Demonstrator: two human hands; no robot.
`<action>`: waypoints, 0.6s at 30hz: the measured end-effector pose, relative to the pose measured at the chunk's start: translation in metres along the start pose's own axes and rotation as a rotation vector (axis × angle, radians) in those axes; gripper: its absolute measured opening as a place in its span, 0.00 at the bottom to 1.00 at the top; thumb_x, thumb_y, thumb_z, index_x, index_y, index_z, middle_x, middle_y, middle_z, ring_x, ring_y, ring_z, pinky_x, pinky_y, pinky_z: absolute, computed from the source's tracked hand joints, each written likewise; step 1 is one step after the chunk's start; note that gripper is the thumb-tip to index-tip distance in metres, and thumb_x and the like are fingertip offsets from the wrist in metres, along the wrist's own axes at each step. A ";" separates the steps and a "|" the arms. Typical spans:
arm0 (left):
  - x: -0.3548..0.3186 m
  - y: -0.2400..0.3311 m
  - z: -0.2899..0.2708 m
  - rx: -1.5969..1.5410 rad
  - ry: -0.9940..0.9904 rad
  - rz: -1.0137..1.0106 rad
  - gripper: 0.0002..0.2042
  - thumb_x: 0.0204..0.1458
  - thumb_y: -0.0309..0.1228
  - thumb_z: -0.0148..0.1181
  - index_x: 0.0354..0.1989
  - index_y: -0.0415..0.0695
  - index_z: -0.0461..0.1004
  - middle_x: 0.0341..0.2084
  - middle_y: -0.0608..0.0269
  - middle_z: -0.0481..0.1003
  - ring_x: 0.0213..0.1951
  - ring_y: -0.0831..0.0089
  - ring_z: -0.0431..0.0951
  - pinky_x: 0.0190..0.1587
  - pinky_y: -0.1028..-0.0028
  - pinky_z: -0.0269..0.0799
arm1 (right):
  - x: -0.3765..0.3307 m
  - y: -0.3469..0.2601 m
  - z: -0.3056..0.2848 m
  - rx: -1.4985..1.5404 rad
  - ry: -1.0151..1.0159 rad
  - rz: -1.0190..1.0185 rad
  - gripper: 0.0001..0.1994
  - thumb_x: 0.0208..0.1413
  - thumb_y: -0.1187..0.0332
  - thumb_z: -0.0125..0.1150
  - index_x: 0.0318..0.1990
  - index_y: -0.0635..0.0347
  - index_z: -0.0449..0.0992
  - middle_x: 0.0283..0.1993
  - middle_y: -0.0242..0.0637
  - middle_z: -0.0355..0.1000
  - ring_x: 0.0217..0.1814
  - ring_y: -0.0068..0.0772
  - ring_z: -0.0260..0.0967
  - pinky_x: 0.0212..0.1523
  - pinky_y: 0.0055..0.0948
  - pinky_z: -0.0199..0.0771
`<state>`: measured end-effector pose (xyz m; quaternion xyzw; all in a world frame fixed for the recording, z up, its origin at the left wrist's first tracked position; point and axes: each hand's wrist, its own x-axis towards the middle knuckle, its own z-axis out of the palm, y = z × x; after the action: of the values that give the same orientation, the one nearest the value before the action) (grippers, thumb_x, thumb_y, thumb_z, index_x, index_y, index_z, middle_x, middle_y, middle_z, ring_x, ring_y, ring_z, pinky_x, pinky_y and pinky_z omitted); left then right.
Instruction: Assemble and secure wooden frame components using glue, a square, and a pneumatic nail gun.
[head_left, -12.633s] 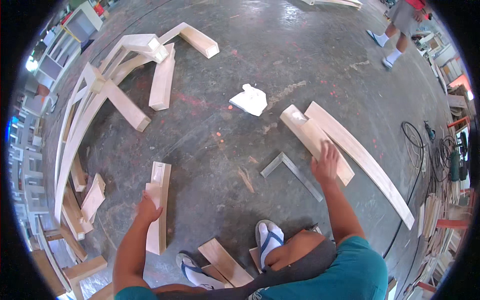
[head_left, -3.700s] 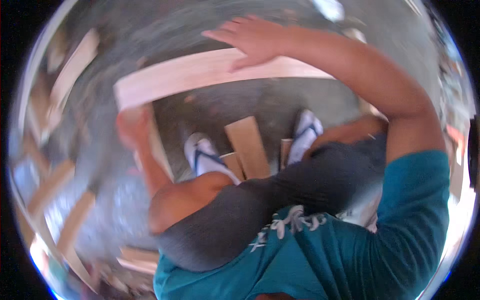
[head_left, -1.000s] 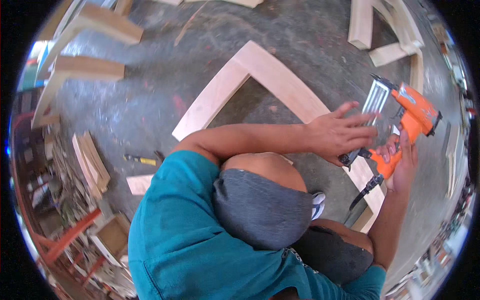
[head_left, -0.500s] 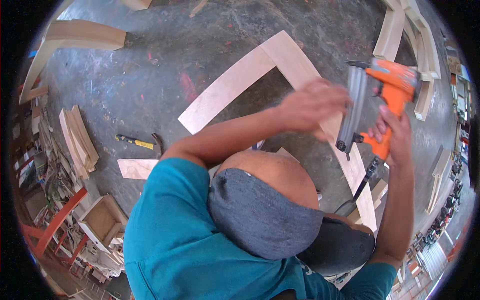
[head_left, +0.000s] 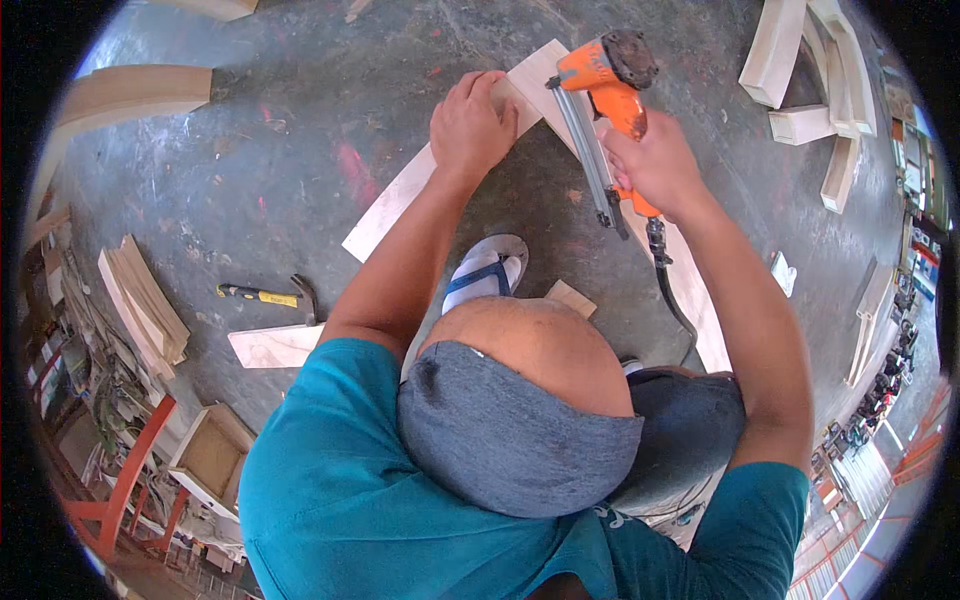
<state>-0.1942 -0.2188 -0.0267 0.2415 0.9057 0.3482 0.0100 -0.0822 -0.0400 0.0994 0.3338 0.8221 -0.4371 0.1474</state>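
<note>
On the floor, joint: two pale boards (head_left: 400,205) meet in a corner under the nail gun (head_left: 605,90).
Left hand (head_left: 472,125): fingers flat on the left board, beside the joint.
Right hand (head_left: 655,160): fingers wrapped on the gun's handle, nose toward the joint.

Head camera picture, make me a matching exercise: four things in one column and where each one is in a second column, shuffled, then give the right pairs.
Things:
1. nail gun
2. hammer
3. left hand
4. sandal

Places:
A. lying alone on the concrete floor at the left
B. pressed flat on the corner where the two boards meet
C. gripped in the right hand, nose at the corner joint
D. on the foot between the two boards

Pairs: 1-C, 2-A, 3-B, 4-D
</note>
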 end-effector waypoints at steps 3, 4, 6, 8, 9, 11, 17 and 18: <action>-0.001 -0.002 0.001 -0.014 -0.015 -0.014 0.17 0.53 0.39 0.61 0.51 0.52 0.76 0.50 0.61 0.76 0.49 0.55 0.77 0.52 0.60 0.73 | 0.012 0.009 0.008 -0.106 0.051 -0.094 0.17 0.55 0.59 0.62 0.39 0.69 0.76 0.26 0.46 0.75 0.30 0.43 0.77 0.35 0.41 0.73; -0.002 -0.002 0.003 -0.005 0.000 -0.009 0.17 0.53 0.39 0.61 0.51 0.52 0.76 0.50 0.61 0.76 0.49 0.55 0.78 0.52 0.60 0.73 | 0.014 0.011 0.008 -0.108 0.047 -0.092 0.17 0.55 0.59 0.62 0.39 0.69 0.76 0.26 0.46 0.75 0.30 0.43 0.77 0.35 0.41 0.73; -0.002 -0.004 0.005 0.007 0.014 -0.006 0.17 0.53 0.39 0.61 0.51 0.52 0.76 0.50 0.61 0.76 0.49 0.55 0.78 0.52 0.60 0.73 | 0.015 0.008 0.009 -0.067 0.027 -0.064 0.17 0.54 0.60 0.62 0.38 0.69 0.76 0.27 0.48 0.75 0.30 0.45 0.77 0.36 0.41 0.74; -0.001 -0.004 0.004 0.007 0.009 -0.004 0.18 0.52 0.39 0.61 0.52 0.52 0.76 0.50 0.61 0.76 0.49 0.55 0.78 0.52 0.60 0.73 | 0.017 0.009 0.009 -0.085 0.041 -0.075 0.17 0.54 0.60 0.62 0.38 0.69 0.76 0.27 0.48 0.75 0.30 0.45 0.77 0.36 0.41 0.74; -0.001 -0.005 0.004 0.010 0.007 -0.004 0.18 0.52 0.39 0.61 0.52 0.52 0.76 0.50 0.61 0.76 0.49 0.55 0.78 0.52 0.60 0.73 | 0.018 0.009 0.009 -0.103 0.058 -0.086 0.17 0.54 0.60 0.62 0.39 0.69 0.76 0.27 0.48 0.75 0.30 0.44 0.78 0.36 0.42 0.75; -0.001 -0.005 0.004 0.017 0.010 0.021 0.18 0.52 0.38 0.61 0.52 0.51 0.76 0.50 0.61 0.76 0.48 0.55 0.78 0.52 0.60 0.73 | 0.019 0.005 0.008 -0.094 0.017 -0.015 0.17 0.54 0.60 0.62 0.39 0.69 0.76 0.27 0.49 0.75 0.31 0.45 0.78 0.36 0.42 0.75; -0.004 -0.003 0.007 0.066 0.017 0.060 0.21 0.52 0.43 0.61 0.53 0.50 0.75 0.51 0.61 0.75 0.51 0.57 0.77 0.53 0.59 0.71 | 0.018 0.005 -0.015 -0.130 0.099 -0.003 0.18 0.54 0.59 0.63 0.41 0.70 0.77 0.30 0.53 0.77 0.37 0.54 0.78 0.40 0.44 0.76; -0.004 -0.003 0.005 0.067 0.015 0.058 0.21 0.52 0.43 0.61 0.53 0.50 0.75 0.51 0.61 0.75 0.51 0.57 0.77 0.53 0.59 0.71 | 0.017 0.010 -0.022 -0.209 0.182 -0.068 0.18 0.54 0.60 0.63 0.40 0.70 0.77 0.32 0.55 0.77 0.38 0.57 0.78 0.41 0.46 0.76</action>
<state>-0.1907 -0.2196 -0.0337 0.2652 0.9095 0.3198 -0.0152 -0.0868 -0.0102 0.0965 0.3266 0.8840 -0.3218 0.0912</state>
